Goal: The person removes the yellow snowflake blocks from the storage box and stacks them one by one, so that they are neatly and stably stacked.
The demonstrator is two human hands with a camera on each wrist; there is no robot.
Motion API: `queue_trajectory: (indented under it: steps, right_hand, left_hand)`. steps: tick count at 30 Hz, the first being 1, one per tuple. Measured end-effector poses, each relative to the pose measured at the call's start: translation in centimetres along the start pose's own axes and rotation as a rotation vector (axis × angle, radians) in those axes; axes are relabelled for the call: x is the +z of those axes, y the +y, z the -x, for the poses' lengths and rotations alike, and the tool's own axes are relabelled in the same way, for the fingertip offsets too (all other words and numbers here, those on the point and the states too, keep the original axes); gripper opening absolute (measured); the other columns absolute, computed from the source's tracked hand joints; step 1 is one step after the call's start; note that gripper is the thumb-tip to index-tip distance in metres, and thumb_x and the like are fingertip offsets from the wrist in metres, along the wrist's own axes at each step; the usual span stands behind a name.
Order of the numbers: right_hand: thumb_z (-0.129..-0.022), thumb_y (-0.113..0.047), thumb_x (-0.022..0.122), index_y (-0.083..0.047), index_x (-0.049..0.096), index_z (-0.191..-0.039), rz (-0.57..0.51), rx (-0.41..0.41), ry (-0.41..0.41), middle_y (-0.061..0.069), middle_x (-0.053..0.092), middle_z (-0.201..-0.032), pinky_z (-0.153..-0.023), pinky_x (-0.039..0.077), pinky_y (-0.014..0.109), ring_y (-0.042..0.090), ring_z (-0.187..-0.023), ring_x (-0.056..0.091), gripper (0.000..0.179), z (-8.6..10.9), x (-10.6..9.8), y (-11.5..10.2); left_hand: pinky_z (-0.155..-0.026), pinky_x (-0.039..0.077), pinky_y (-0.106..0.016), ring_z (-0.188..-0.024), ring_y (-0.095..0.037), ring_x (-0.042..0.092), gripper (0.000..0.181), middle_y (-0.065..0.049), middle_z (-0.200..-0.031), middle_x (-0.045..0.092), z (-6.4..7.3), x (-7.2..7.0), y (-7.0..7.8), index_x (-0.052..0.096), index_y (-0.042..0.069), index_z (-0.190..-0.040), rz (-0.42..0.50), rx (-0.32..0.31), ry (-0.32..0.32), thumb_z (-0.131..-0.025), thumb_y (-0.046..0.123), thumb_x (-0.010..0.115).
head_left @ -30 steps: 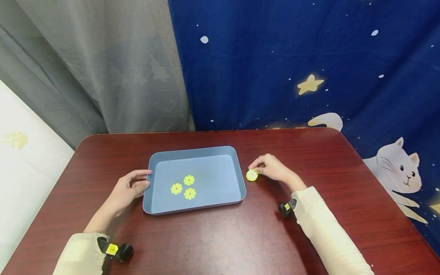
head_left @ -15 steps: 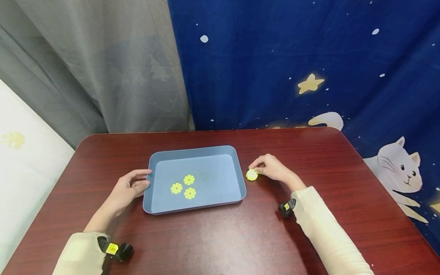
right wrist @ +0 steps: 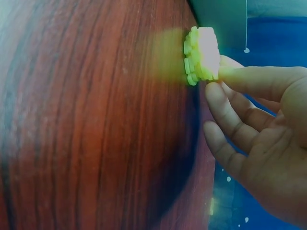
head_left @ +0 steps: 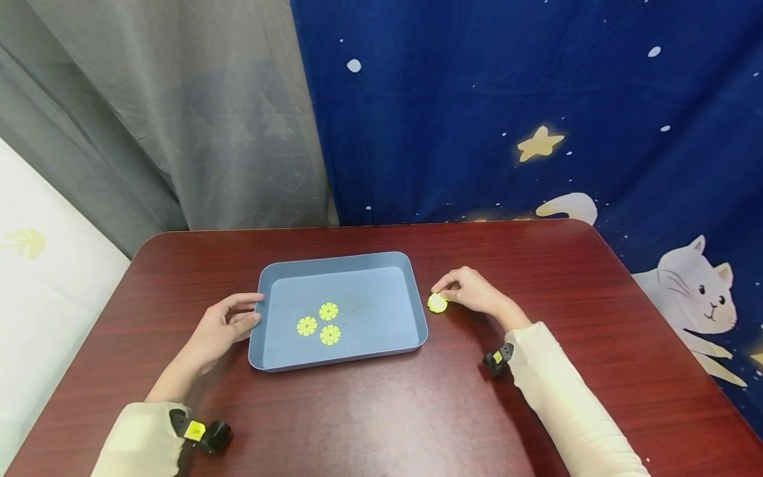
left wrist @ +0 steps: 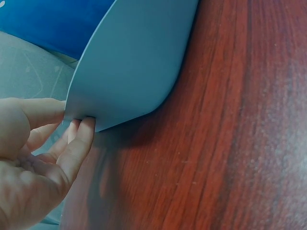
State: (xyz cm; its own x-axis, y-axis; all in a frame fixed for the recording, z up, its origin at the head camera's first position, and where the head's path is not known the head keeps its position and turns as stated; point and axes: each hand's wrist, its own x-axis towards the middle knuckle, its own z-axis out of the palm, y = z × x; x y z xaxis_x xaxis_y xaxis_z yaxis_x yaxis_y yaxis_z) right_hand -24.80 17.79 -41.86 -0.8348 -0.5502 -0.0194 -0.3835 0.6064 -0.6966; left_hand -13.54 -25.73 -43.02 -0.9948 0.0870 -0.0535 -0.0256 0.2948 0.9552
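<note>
A shallow blue-grey tray [head_left: 375, 311] lies on the table, with three yellow notched plastic discs [head_left: 328, 311] flat on its floor, left of centre. My left hand [head_left: 217, 330] holds the tray's left wall; in the left wrist view, thumb and fingertips [left wrist: 85, 125] meet its edge, partly hidden by it. Right of the tray, my right hand [head_left: 471, 290] pinches a small stack of the same yellow discs [right wrist: 201, 56] between thumb and forefinger. The stack's face is washed out by glare, and how many discs it has is hard to tell.
The dark red wooden table [head_left: 381, 411] has rounded far corners. Behind it hang a grey curtain [head_left: 238, 132] and a blue curtain with stars [head_left: 429, 119] and a cat print. Each sleeve carries a black wrist camera [head_left: 216, 437].
The head view has shifted very slightly. Both hands, the tray and the discs keep their places.
</note>
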Motion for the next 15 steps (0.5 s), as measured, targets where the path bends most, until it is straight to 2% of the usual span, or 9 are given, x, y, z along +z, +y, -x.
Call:
queue_trajectory:
  steps: [8, 15]
  right_hand:
    - [-0.081, 0.003, 0.062, 0.001, 0.07, -0.095, -0.001, 0.01, 0.008, 0.01, 0.067, -0.091, -0.062, 0.048, 0.023, 0.014, -0.07, 0.056, 0.016, 0.2, -0.4, -0.2]
    - [-0.083, -0.002, 0.062, 0.0, 0.07, -0.098, 0.01, -0.02, 0.003, 0.011, 0.066, -0.094, -0.066, 0.048, 0.026, 0.015, -0.076, 0.056, 0.017, 0.1, -0.6, -1.6]
  left_hand:
    - [-0.077, 0.052, -0.028, -0.091, -0.011, 0.059, 0.044, -0.026, -0.115, 0.044, 0.1, 0.1, 0.2, 0.04, -0.008, -0.13, 0.008, -0.005, -0.001, -0.09, 0.005, 0.057]
    - [-0.077, 0.052, -0.027, -0.091, -0.012, 0.059, 0.044, -0.026, -0.115, 0.044, 0.2, 0.1, 0.2, 0.04, -0.008, -0.13, 0.006, -0.002, 0.0, -0.09, 0.005, 0.057]
